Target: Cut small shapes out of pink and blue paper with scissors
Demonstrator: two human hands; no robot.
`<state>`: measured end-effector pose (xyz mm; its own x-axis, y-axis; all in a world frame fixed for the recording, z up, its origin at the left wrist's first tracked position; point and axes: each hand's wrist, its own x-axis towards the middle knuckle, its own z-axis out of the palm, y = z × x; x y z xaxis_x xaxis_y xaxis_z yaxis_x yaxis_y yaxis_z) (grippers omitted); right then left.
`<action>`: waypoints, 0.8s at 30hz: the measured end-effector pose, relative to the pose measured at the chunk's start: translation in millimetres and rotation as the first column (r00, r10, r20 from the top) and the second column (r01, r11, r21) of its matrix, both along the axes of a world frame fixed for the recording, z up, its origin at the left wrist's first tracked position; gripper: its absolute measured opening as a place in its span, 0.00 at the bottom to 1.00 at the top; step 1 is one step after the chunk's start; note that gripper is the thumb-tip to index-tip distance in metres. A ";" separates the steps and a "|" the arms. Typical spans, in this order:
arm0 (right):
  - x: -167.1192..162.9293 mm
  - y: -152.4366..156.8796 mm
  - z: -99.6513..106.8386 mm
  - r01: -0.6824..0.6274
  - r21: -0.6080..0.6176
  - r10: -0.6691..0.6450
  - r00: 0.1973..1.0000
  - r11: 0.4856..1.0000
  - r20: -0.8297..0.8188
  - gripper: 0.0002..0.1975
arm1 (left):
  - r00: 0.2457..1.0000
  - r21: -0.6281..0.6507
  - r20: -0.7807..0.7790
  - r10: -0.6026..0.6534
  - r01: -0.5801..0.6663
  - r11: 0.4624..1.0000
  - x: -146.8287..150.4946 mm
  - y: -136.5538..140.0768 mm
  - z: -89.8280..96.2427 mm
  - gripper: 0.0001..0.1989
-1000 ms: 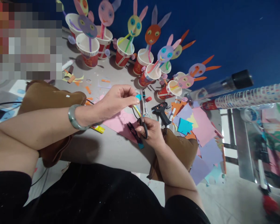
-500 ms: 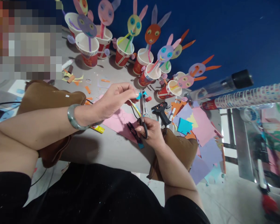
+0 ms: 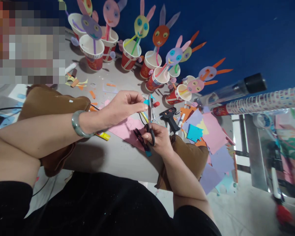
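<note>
My left hand [image 3: 124,106] pinches a small piece of blue paper [image 3: 147,102] between thumb and fingertips. Black-handled scissors [image 3: 149,113] are gripped in my right hand [image 3: 159,139], their blades pointing away from me and right beside the blue paper. Whether the blades touch the paper I cannot tell. Under my hands lies a pink paper sheet [image 3: 123,128]. A pair of small black snips [image 3: 140,139] rests on the sheet's edge, close to my right hand. Just beyond the scissors are a pen [image 3: 153,109] and a red cap [image 3: 156,104].
Red paper cups [image 3: 131,60] with paper rabbit heads on straws line the back. To the right are a black glue gun [image 3: 170,118], a pile of coloured paper [image 3: 215,131] and a stack of cups [image 3: 260,102]. Brown cushions [image 3: 54,105] lie under my forearms. A yellow glue stick [image 3: 103,135] lies left.
My left hand has dipped slightly toward me with the blue paper, its thumb now lower by the blades. The scissors and my right hand have hardly moved.
</note>
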<state>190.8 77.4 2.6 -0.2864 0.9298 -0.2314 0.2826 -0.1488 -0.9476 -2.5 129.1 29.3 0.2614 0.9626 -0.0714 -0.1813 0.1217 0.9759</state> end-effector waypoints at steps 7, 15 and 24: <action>-0.5 -0.4 0.8 -0.006 -0.001 0.006 1.000 1.000 0.028 0.33 | 1.000 0.004 0.019 0.006 -0.006 1.000 0.0 0.0 -0.1 0.08; -1.0 -0.8 3.5 -0.015 -0.010 0.015 1.000 1.000 0.009 0.32 | 0.998 0.008 0.056 0.013 -0.014 1.000 -0.6 0.8 -2.3 0.08; -0.7 -1.4 2.3 -0.015 -0.030 0.015 1.000 0.999 0.001 0.32 | 0.997 0.016 0.073 0.022 -0.023 1.000 -1.2 1.3 -4.9 0.08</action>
